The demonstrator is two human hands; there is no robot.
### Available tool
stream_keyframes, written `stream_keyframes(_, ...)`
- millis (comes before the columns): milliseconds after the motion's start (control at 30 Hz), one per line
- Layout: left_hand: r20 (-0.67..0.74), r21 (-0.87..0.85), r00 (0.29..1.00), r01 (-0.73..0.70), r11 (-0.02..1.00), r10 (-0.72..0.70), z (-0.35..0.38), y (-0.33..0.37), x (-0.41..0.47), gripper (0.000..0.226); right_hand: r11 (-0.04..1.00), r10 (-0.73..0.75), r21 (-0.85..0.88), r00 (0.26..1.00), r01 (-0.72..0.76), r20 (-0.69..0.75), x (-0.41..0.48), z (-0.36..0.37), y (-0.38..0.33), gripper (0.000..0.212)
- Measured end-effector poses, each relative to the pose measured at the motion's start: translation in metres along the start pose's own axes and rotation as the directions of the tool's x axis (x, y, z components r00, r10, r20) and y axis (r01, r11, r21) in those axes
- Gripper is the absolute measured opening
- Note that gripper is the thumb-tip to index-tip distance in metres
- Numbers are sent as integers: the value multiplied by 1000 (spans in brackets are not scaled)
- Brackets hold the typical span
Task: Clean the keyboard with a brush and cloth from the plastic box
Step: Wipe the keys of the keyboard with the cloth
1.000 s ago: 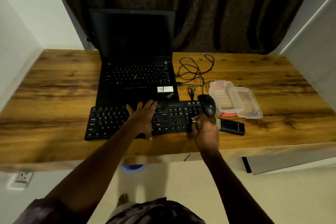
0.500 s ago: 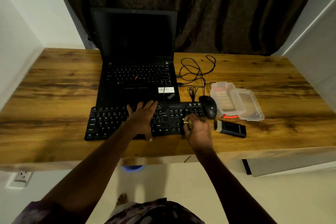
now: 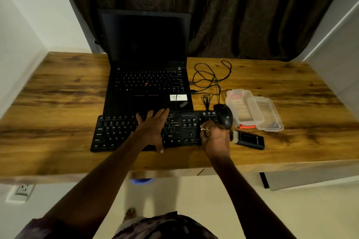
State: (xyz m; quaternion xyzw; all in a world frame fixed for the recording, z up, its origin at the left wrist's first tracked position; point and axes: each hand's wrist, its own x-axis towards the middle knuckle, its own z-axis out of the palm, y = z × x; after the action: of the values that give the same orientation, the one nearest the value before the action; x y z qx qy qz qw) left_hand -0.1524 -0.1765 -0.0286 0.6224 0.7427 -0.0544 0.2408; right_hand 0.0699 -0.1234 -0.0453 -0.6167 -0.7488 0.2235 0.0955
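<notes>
Rightward since half a second ago, my right hand (image 3: 215,138), fingers curled round a small tool (image 3: 204,129) I can't identify, works the keyboard's (image 3: 116,132) end by the mouse (image 3: 224,115), while my left hand (image 3: 153,129), fingers spread flat, pins it to the bench (image 3: 58,93).

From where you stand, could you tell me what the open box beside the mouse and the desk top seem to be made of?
Desk top: wood or wood-look laminate, streaked brown grain with a soft sheen; I cannot tell which. Box: clear, faintly glossy plastic; the grain shows through its walls.
</notes>
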Motion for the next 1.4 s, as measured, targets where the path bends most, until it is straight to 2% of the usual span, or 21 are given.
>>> stream_keyframes(267,-17,2,1000,-3,1000,3,2,-1,0,151,998,62,39,987,-57,-148,11,-13,28,30)
stream_keyframes(533,-13,1,1000,-8,1000,8,-1,-1,-2,151,995,6,100,995,5,-104,8,0,2,22)
stream_keyframes(767,1,-23,1000,-8,1000,8,-3,0,-4,150,989,118,106,977,-101,-177,18,-18,16,27)
stream_keyframes(1000,13,-3,1000,-6,1000,6,-5,1,-3,150,999,-37,-2,999,37,-25,12,-4,-12,25)
stream_keyframes(1067,10,-6,1000,-9,1000,10,-5,-1,-3,151,999,-31,24,998,33,-53,13,-4,-10,24)
stream_keyframes(1233,8,-13,1000,-30,999,30,-2,-6,-2,151,993,89,91,968,-69,-234,30,-15,10,21)
stream_keyframes(1300,7,-10,999,-33,999,33,-2,-7,-2,151,995,79,79,961,-60,-264,34,-17,7,22)
stream_keyframes(1400,6,3,999,-40,999,40,-3,-7,-1,152,999,-42,-12,991,41,-126,36,-9,-13,27)
